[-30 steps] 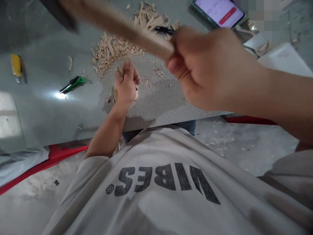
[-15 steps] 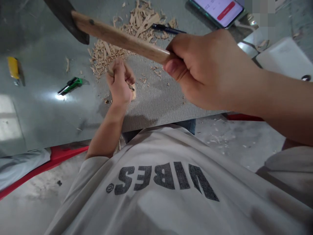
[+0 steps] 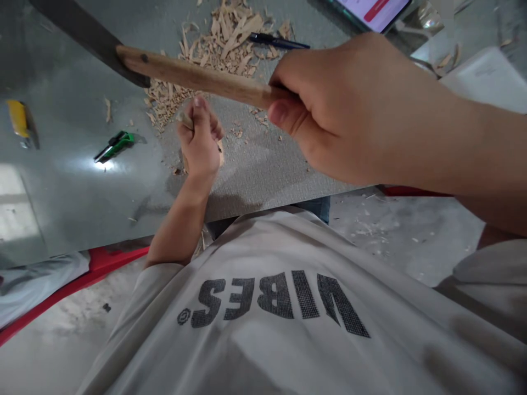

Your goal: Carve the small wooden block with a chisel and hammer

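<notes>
My right hand (image 3: 329,109) is closed around the wooden handle (image 3: 197,77) of a hammer, raised over the table. Its long dark metal head (image 3: 96,46) reaches to the upper left. Below the handle, my left hand (image 3: 200,134) is closed in a fist around what looks like a chisel, with a pale handle end (image 3: 186,120) showing beside the thumb. A light piece of wood (image 3: 221,153) lies under that hand, mostly hidden. Wood shavings (image 3: 230,41) are heaped just beyond it.
A green utility knife (image 3: 115,146) and a yellow cutter (image 3: 18,118) lie on the table at left. A dark pen (image 3: 280,40) rests by the shavings, and a phone (image 3: 370,11) is at the far edge. A white box-like object (image 3: 489,77) stands at right.
The hammer's head has swung slightly so that more of it shows, and the right hand has shifted a little left. The left hand keeps its grip in nearly the same place.
</notes>
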The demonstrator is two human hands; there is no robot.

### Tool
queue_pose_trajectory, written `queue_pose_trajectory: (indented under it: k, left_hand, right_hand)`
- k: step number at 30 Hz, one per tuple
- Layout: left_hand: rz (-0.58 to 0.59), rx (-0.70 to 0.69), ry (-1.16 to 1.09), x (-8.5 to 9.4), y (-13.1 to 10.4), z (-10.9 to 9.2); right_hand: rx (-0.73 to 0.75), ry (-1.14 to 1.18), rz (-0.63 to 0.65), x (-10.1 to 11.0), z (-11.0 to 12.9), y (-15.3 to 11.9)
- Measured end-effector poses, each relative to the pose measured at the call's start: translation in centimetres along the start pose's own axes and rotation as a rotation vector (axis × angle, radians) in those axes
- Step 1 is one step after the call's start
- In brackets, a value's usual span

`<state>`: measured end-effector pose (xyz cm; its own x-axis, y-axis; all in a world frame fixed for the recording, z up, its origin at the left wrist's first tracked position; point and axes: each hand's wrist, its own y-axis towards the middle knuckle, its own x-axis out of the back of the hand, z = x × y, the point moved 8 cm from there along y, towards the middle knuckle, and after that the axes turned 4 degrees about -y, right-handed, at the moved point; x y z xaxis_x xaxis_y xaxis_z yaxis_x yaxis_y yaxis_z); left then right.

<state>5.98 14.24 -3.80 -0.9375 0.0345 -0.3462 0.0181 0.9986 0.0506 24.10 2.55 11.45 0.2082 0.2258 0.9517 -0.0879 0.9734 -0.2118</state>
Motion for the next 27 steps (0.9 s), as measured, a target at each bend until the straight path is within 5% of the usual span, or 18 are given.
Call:
queue_pose_trajectory:
  k: [11, 17, 22, 27]
  left_hand:
    - [0.062, -0.017, -0.041, 0.9, 0.9, 0.9]
    - [-0.02, -0.085, 0.02, 2.7, 2.4, 2.5]
    - [-0.018, -0.064, 0.025, 2.3, 1.9, 2.3]
    - [-0.048, -0.003, 0.031, 2.4, 1.6, 2.4]
  right_hand:
    - [0.036, 0.018, -0.013, 0.0, 0.6, 0.1]
    - [0.076, -0.098, 0.095, -1.1, 0.6, -0.2]
    - [0.075, -0.028, 0.027, -0.7, 0.8, -0.2]
    - [0.09, -0.135, 0.162, -2.2, 0.7, 0.2]
